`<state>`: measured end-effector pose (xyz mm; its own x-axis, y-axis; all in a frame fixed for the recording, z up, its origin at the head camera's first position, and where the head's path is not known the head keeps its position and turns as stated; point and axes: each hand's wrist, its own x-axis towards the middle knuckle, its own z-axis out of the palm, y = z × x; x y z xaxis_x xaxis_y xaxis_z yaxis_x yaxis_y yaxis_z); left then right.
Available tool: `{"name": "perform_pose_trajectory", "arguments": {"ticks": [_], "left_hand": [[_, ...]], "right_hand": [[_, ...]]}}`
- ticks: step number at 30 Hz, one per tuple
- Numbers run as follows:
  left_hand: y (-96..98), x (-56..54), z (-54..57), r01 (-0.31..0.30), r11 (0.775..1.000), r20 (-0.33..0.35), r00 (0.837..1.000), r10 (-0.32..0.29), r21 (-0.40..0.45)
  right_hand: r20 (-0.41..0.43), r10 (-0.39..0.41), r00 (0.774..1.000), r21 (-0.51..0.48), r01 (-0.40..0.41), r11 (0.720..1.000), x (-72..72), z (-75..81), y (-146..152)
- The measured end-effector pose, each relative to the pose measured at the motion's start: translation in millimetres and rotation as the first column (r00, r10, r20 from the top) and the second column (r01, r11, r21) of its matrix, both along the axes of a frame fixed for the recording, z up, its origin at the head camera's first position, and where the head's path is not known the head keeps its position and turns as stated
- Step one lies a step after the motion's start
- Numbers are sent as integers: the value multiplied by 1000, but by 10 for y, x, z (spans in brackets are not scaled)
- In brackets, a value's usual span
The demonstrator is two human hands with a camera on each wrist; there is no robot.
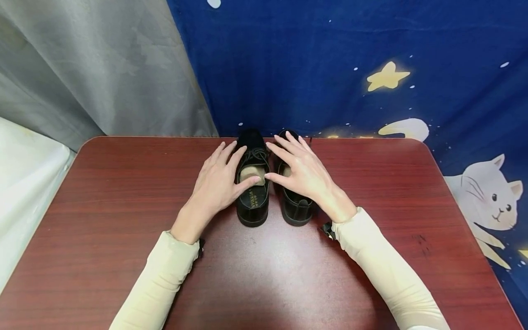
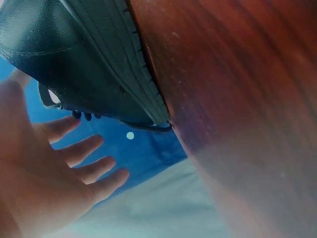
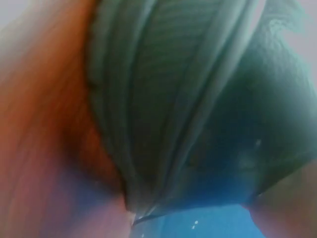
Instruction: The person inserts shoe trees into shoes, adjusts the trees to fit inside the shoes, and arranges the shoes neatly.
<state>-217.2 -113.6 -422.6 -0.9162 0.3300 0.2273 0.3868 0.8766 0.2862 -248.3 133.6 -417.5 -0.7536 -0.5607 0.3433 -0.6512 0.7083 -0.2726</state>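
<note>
Two black lace-up shoes stand side by side at the table's far edge, heels toward me. My left hand [image 1: 216,178] is at the left side of the left shoe [image 1: 252,213], fingers spread and thumb across its opening. Over the right shoe [image 1: 296,214] lies my right hand [image 1: 304,170], fingers extended, hiding much of its upper; whether it touches the shoe I cannot tell. In the left wrist view the fingers are straight beside the shoe's dark side. The right wrist view is blurred, mostly filled by the shoe's sole edge and heel.
The reddish-brown wooden table [image 1: 255,279] has rounded far corners. Behind it hang a grey curtain [image 1: 107,68] and a blue cloth [image 1: 297,64] with stars and a white cat. White material [image 1: 29,183] lies beyond the left edge.
</note>
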Motion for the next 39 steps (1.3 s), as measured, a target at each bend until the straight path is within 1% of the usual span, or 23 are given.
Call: {"name": "perform_pose_trajectory", "arguments": {"ticks": [5,10,17,22,28,39], "left_hand": [[-85,-14,29,0,1000,45,999,2,-31],[-180,-17,41,-8,999,55,998,10,-40],[-210,-15,37,-3,999,67,998,5,-36],[-225,-15,44,-8,999,58,998,10,-38],[-276,12,32,-15,999,77,997,18,-39],[-420,83,-4,-27,998,88,996,32,-58]], "right_hand": [[38,-24,999,32,23,999,14,-35,121],[80,-62,995,40,59,997,25,-65,244],[79,-41,996,31,39,999,27,-49,276],[94,-48,994,29,45,999,36,-28,308],[125,-58,990,27,55,998,70,-42,393],[140,-83,987,20,81,996,160,-71,640]]}}
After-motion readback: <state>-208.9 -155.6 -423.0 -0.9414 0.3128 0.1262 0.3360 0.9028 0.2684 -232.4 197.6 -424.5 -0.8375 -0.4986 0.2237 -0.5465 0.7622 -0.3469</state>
